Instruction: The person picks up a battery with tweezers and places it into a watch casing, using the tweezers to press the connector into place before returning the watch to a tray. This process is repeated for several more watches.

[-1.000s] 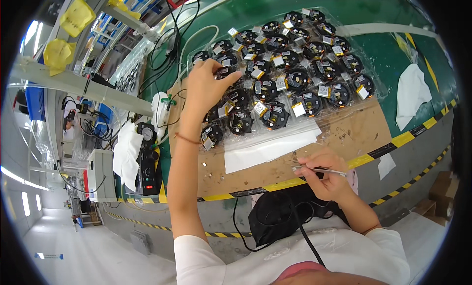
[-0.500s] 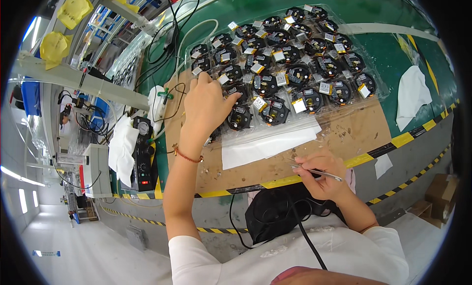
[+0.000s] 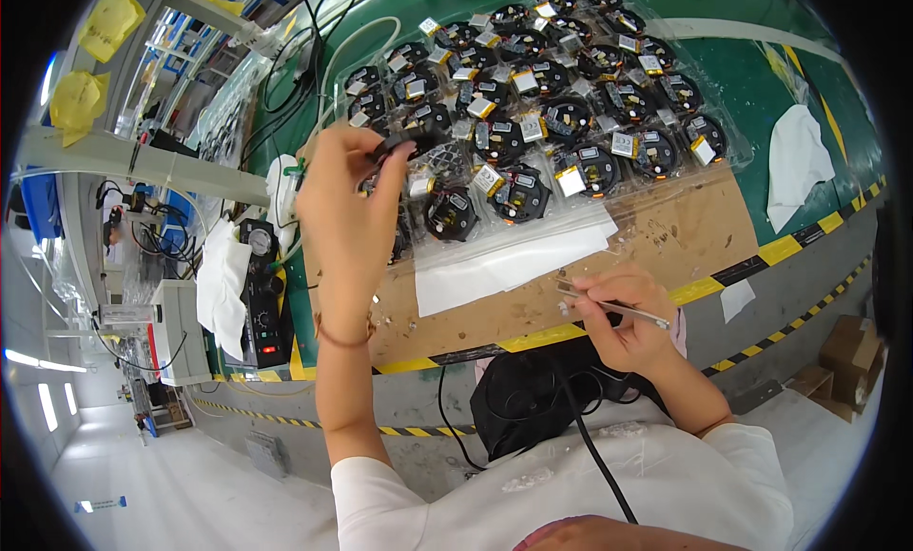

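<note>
My left hand (image 3: pixel 344 213) is raised at the left side of a clear plastic tray (image 3: pixel 730 169). Its thumb and fingers pinch a round black electronic unit (image 3: pixel 417 144), tilted and blurred, held above the tray. Below that unit a bare patterned compartment shows, beside a small silver battery pack (image 3: pixel 420 184). Rows of similar black round units with circuit boards, such as this round unit (image 3: pixel 449 214), fill the tray, with silver battery packs next to them. Over the bench's front edge, my right hand (image 3: pixel 630 328) grips metal tweezers (image 3: pixel 623 310), their tips pointing left.
White paper (image 3: pixel 514 270) lies on a brown board (image 3: pixel 685 237) in front of the tray. Left of it stand a black control box (image 3: pixel 262 304) with a gauge, a white cloth (image 3: pixel 222 290) and tubing. Another white cloth (image 3: pixel 799 166) lies right. Black-and-yellow tape (image 3: pixel 751 269) edges the bench.
My left hand has lifted a black round unit out of the tray and drawn it up and left. My right hand keeps the tweezers in nearly the same place. The view has shifted slightly.
</note>
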